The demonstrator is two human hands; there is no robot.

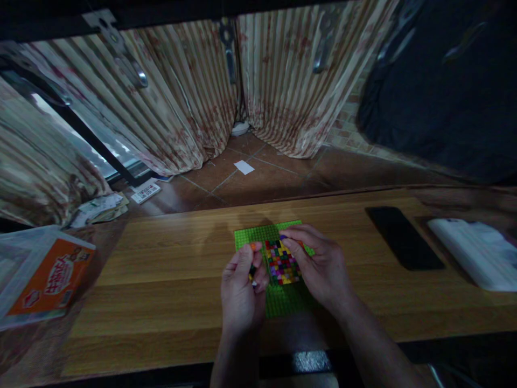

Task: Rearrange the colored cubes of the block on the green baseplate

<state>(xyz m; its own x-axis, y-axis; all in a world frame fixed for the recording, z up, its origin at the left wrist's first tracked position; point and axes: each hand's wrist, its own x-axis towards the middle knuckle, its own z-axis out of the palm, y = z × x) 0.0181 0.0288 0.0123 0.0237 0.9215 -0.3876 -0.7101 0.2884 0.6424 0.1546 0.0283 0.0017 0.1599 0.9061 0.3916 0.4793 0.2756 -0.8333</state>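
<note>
A green studded baseplate (283, 303) lies on the wooden table, with a patch of small multicoloured toy bricks (280, 264) pressed onto its middle. Over the plate's left edge, my left hand (244, 277) is closed around several small loose bricks; an orange brick (253, 246) shows at its fingertips and darker ones peek out between the fingers. My right hand (323, 264) reaches across the plate's right side. Its thumb and forefinger pinch a small purple brick (282, 237) at the upper edge of the patch. The right fingers hide part of the plate and patch.
On the wooden table (161, 285), a black phone-like slab (404, 237) lies to the right, beside a white package (476, 250). A clear plastic box with an orange label (52, 280) stands at the left. Striped curtains (173, 97) hang beyond the tiled floor (266, 161).
</note>
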